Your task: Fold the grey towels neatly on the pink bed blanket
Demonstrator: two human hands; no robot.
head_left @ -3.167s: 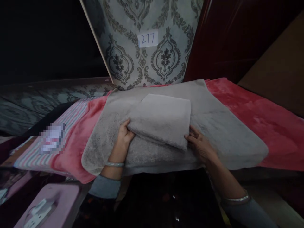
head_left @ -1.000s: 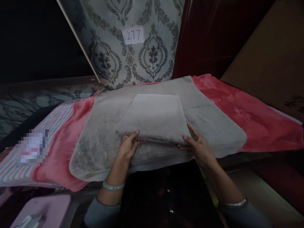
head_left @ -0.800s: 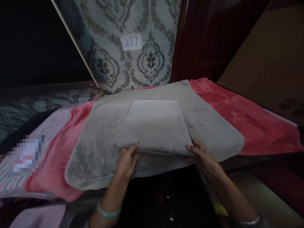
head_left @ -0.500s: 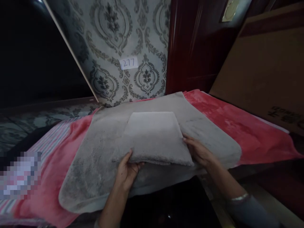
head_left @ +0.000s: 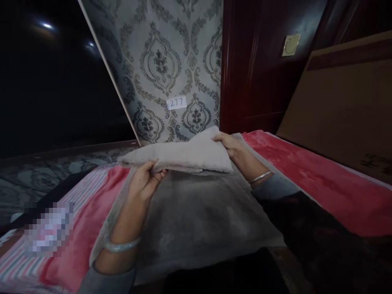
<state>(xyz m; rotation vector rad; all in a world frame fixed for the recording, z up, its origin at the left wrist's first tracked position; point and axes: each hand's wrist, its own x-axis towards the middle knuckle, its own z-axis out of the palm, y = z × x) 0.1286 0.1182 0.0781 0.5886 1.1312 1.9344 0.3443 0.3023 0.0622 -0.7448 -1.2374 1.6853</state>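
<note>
A folded, light-grey plush cloth point(head_left: 186, 155) is held up in the air between both hands. My left hand point(head_left: 145, 179) pinches its near edge left of the middle, thumb on top and fingers beneath. On the right side, my right hand point(head_left: 231, 149) grips the cloth near its raised far corner. The cloth's left end sags out past my left hand. Below it lies a larger grey plush mat point(head_left: 196, 220), spread flat and partly hidden by my arms and the cloth.
A red blanket point(head_left: 290, 175) and a striped cloth point(head_left: 76, 204) lie under the mat. At left stands a dark screen point(head_left: 61, 81); at right leans a cardboard box point(head_left: 346, 102). A paper label point(head_left: 177, 103) reading 277 is on the patterned wall point(head_left: 183, 61).
Both hands have lifted the folded cloth off the grey mat and raised it toward the wall. My right hand has moved to the far corner. The camera view has tilted up.
</note>
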